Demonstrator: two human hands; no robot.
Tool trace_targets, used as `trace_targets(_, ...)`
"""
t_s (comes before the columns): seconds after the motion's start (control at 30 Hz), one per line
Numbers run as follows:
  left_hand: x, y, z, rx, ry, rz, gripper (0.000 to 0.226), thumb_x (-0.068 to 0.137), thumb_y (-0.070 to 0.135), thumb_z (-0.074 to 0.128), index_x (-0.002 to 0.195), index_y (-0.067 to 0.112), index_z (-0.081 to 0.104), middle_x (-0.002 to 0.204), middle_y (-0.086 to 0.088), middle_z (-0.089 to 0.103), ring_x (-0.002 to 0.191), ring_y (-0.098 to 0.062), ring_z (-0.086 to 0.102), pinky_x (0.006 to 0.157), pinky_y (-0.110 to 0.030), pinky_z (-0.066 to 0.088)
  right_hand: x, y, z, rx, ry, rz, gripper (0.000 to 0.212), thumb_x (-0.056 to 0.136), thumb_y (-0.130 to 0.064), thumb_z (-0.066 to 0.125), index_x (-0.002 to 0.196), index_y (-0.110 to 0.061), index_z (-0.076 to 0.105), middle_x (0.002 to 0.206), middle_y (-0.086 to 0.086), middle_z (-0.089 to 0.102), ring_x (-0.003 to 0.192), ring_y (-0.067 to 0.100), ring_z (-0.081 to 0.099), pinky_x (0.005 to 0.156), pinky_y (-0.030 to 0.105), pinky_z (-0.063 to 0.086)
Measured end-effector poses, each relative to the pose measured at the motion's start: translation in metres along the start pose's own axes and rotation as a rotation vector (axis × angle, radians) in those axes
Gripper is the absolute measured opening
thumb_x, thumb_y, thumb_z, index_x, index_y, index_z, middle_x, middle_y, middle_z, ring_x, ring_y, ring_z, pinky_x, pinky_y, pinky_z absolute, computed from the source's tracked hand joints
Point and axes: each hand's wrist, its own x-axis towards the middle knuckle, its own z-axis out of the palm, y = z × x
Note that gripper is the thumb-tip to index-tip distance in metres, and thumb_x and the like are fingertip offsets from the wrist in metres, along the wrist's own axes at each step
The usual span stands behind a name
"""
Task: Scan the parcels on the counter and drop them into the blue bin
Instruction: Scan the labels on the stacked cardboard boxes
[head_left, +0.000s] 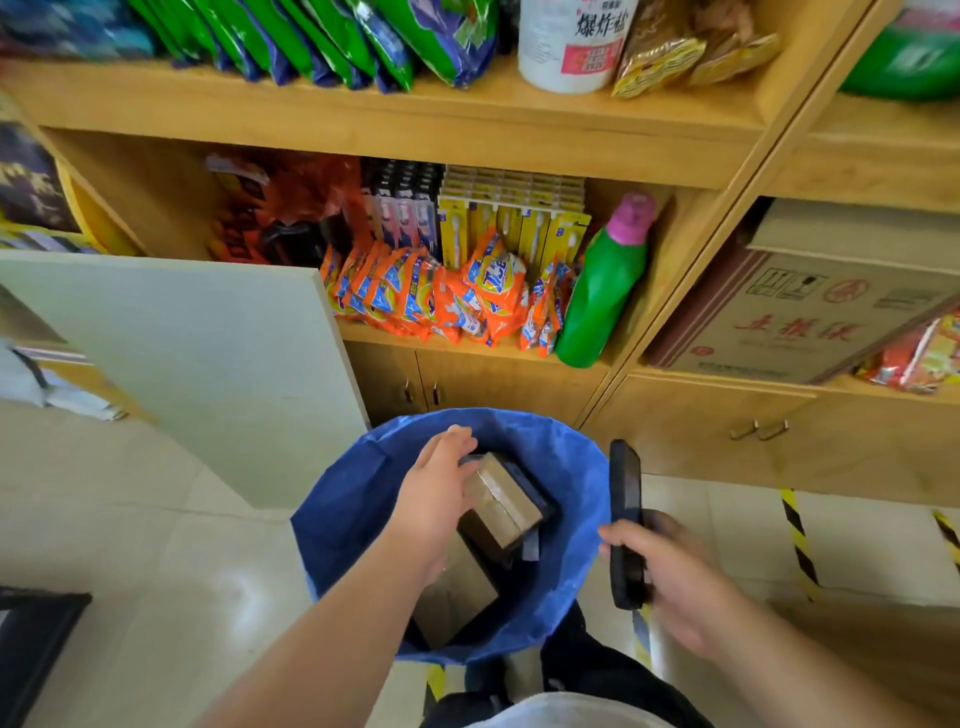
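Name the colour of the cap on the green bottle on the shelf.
Pink, clearest in the head view: cap on green bottle.

Blue bin (353, 519) beneath left hand (434, 499); brown parcel (501, 501); black phone (623, 525) in right hand (675, 577); yellow-black striped tape (800, 540) beyond.

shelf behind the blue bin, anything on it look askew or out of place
The green bottle with the pink cap leans to the right against the shelf's side panel rather than standing upright. The orange packets beside it lie in a loose slumped heap, not in rows. Nothing looks spilled or damaged.
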Motion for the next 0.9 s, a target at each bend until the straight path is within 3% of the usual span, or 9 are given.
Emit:
trace_targets(0.3, -0.026, -0.007, 0.049, 0.111, -0.166, 0.037, 0.03, 0.111, 0.035, 0.043, 0.13, 0.025, 0.064, 0.127, 0.009, 0.069, 0.12, -0.012, 0.064, 0.114, -0.049, 0.046, -0.038, -0.004, -0.031, -0.071, 0.085, -0.127, 0.038, 0.081, -0.023, 0.086, 0.112, -0.029, 0.065, 0.1, 0.001, 0.076, 0.095, 0.021, 0.069, 0.079, 0.036, 0.05)
trace_targets(0.4, -0.033, -0.007, 0.08, 0.155, -0.219, 0.034, 0.025, 0.111, 0.034, 0.045, 0.12, 0.025, 0.066, 0.128, 0.004, 0.069, 0.122, -0.017, 0.064, 0.108, -0.045, 0.05, -0.052, -0.004, -0.055, -0.03, 0.155, -0.145, 0.053, 0.065, -0.033, 0.089, 0.112, -0.027, 0.065, 0.099, 0.004, 0.075, 0.09, 0.021, 0.069, 0.075, 0.035, 0.05)
trace_targets(0.47, -0.039, -0.012, 0.107, 0.195, -0.266, 0.038, 0.024, 0.111, 0.037, 0.044, 0.115, 0.027, 0.066, 0.127, 0.004, 0.068, 0.122, -0.018, 0.063, 0.106, -0.044, 0.05, -0.059, 0.0, -0.077, -0.024, 0.191, -0.151, 0.055, 0.063, -0.034, 0.088, 0.113, -0.025, 0.066, 0.098, 0.009, 0.075, 0.084, 0.023, 0.069, 0.071, 0.034, 0.052)
trace_targets(0.57, -0.054, -0.024, 0.153, 0.286, -0.34, 0.062, 0.027, 0.111, 0.04, 0.041, 0.115, 0.03, 0.065, 0.127, 0.008, 0.068, 0.119, -0.014, 0.064, 0.108, -0.046, 0.05, -0.07, 0.009, -0.119, -0.02, 0.24, -0.168, 0.051, 0.078, -0.026, 0.087, 0.121, -0.028, 0.06, 0.108, 0.009, 0.073, 0.09, 0.024, 0.072, 0.071, 0.034, 0.056)
trace_targets(0.7, -0.081, -0.047, 0.218, 0.347, -0.428, 0.103, 0.028, 0.111, 0.038, 0.041, 0.122, 0.029, 0.065, 0.123, 0.011, 0.069, 0.113, -0.01, 0.065, 0.108, -0.046, 0.051, -0.088, 0.023, -0.181, -0.041, 0.307, -0.204, 0.065, 0.079, -0.03, 0.087, 0.132, -0.032, 0.05, 0.113, 0.001, 0.068, 0.096, 0.019, 0.072, 0.08, 0.034, 0.057)
trace_targets(0.9, -0.128, -0.095, 0.319, 0.441, -0.527, 0.137, 0.032, 0.111, 0.04, 0.04, 0.124, 0.027, 0.067, 0.125, 0.01, 0.071, 0.109, -0.007, 0.066, 0.099, -0.04, 0.054, -0.125, 0.057, -0.292, -0.053, 0.406, -0.208, 0.071, 0.073, -0.029, 0.09, 0.13, -0.032, 0.048, 0.109, -0.002, 0.069, 0.094, 0.016, 0.072, 0.084, 0.035, 0.06)
